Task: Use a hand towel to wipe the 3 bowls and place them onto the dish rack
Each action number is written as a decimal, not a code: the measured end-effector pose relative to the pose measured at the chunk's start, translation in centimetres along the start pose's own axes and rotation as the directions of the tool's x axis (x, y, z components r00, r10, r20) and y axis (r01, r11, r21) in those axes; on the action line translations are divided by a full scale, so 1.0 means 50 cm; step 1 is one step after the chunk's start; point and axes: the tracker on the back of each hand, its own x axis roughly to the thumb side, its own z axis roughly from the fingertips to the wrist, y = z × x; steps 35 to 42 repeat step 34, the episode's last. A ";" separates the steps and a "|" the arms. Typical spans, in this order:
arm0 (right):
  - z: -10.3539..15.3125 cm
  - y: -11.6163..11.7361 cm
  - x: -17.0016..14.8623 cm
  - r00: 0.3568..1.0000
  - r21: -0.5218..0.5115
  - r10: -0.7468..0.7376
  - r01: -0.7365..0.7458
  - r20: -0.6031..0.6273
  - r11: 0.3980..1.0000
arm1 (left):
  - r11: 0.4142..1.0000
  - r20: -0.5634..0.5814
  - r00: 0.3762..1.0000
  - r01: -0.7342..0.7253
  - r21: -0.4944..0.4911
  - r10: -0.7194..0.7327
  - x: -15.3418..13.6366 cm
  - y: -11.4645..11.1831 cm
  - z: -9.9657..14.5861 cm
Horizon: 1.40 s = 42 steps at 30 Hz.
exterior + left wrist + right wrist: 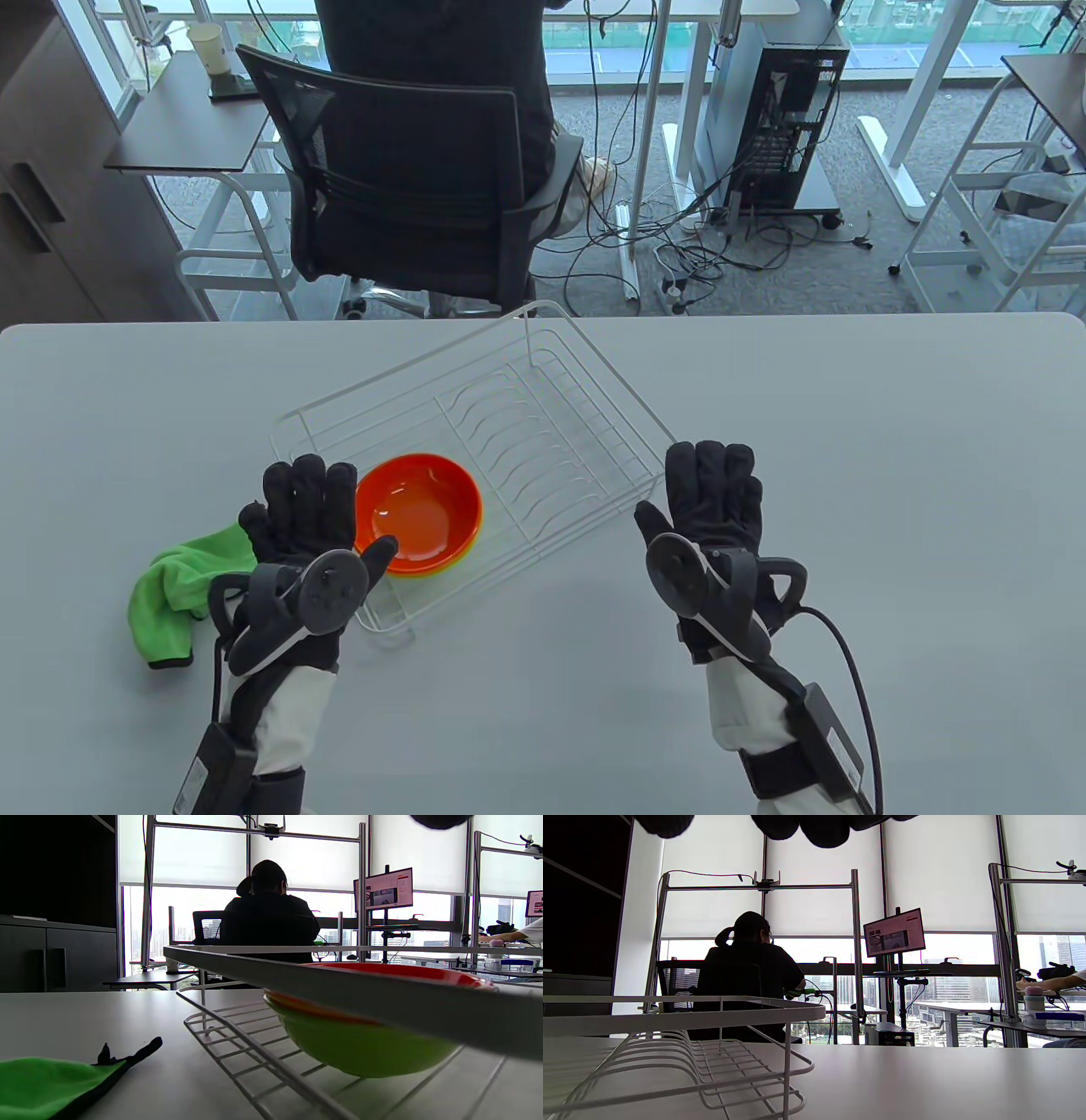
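A stack of bowls, orange on top (418, 513) and green at the bottom (360, 1052), sits in the near left end of the white wire dish rack (543, 399). The green hand towel (182, 586) lies crumpled on the table left of the rack. My left hand (301, 509) hovers flat between the towel and the bowls, fingers straight, holding nothing. My right hand (713, 492) is spread flat just right of the rack's near right corner (787, 1014), also holding nothing. In the right wrist view only dark fingertips (823, 827) show at the top edge.
The grey table (848, 475) stretches bare to the right of the rack. Behind its far edge a person sits in a black office chair (407, 187) facing away. Cables and a computer tower (776, 119) stand on the floor beyond.
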 end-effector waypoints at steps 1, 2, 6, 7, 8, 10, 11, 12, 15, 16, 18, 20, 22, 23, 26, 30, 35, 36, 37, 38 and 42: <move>0.005 0.003 0.001 1.000 0.004 0.018 -0.018 0.012 1.000 | 1.000 0.004 1.000 0.001 -0.011 -0.001 0.000 -0.003 0.000; 0.009 0.005 0.003 0.999 0.011 0.039 -0.040 0.030 0.999 | 1.000 0.008 1.000 0.003 -0.019 -0.002 0.000 -0.005 0.000; 0.018 0.018 0.010 0.992 0.022 0.097 -0.099 0.081 0.995 | 1.000 0.008 1.000 0.007 -0.029 -0.007 0.001 -0.009 -0.001; 0.020 0.025 0.011 0.990 0.027 0.105 -0.108 0.094 0.994 | 0.999 0.007 1.000 0.009 -0.031 -0.008 0.001 -0.011 -0.002; 0.021 0.032 0.011 0.988 0.034 0.112 -0.116 0.103 0.993 | 0.999 0.008 1.000 0.011 -0.033 -0.011 0.002 -0.012 -0.002; 0.021 0.040 0.008 0.985 0.053 0.137 -0.143 0.108 0.988 | 0.999 0.003 1.000 0.021 -0.037 -0.021 0.004 -0.014 -0.002; 0.021 0.043 0.006 0.983 0.055 0.147 -0.153 0.107 0.987 | 0.999 0.002 1.000 0.027 -0.040 -0.027 0.005 -0.014 -0.002; 0.021 0.045 0.004 0.982 0.056 0.155 -0.161 0.107 0.985 | 0.999 0.004 0.999 0.032 -0.040 -0.031 0.005 -0.014 -0.002; 0.019 0.048 -0.004 0.987 0.070 0.135 -0.141 0.090 0.988 | 0.999 0.006 0.999 0.032 -0.036 -0.032 0.006 -0.015 -0.002; 0.018 0.049 -0.006 0.988 0.076 0.126 -0.133 0.084 0.988 | 0.999 0.007 0.999 0.033 -0.034 -0.033 0.006 -0.015 -0.003; 0.015 0.054 -0.009 0.991 0.088 0.114 -0.120 0.069 0.989 | 0.999 0.008 0.999 0.037 -0.031 -0.037 0.006 -0.016 -0.003; 0.013 0.058 -0.013 0.992 0.102 0.111 -0.117 0.060 0.988 | 0.999 0.009 0.999 0.038 -0.031 -0.038 0.007 -0.016 -0.003; 0.011 0.059 -0.016 0.992 0.103 0.113 -0.118 0.055 0.988 | 0.999 0.010 0.999 0.040 -0.034 -0.040 0.007 -0.016 -0.003; 0.011 0.060 -0.017 0.992 0.105 0.113 -0.118 0.054 0.987 | 0.999 0.010 0.999 0.041 -0.036 -0.041 0.008 -0.016 -0.003; 0.012 0.060 -0.019 0.993 0.113 0.110 -0.115 0.050 0.987 | 0.998 0.011 0.999 0.044 -0.039 -0.044 0.009 -0.015 -0.002; 0.012 0.058 -0.016 0.992 0.123 0.113 -0.118 0.049 0.985 | 0.998 0.015 0.999 0.045 -0.046 -0.045 0.010 -0.018 -0.002; 0.015 0.058 -0.013 0.991 0.123 0.121 -0.128 0.059 0.984 | 0.997 0.022 0.998 0.053 -0.053 -0.052 0.013 -0.019 -0.001; 0.015 0.058 -0.013 0.991 0.123 0.121 -0.128 0.059 0.984 | 0.997 0.022 0.998 0.053 -0.053 -0.052 0.013 -0.019 -0.001; 0.015 0.058 -0.013 0.991 0.123 0.121 -0.128 0.059 0.984 | 0.997 0.022 0.998 0.053 -0.053 -0.052 0.013 -0.019 -0.001; 0.015 0.058 -0.013 0.991 0.123 0.121 -0.128 0.059 0.984 | 0.997 0.022 0.998 0.053 -0.053 -0.052 0.013 -0.019 -0.001; 0.015 0.058 -0.013 0.991 0.123 0.121 -0.128 0.059 0.984 | 0.997 0.022 0.998 0.053 -0.053 -0.052 0.013 -0.019 -0.001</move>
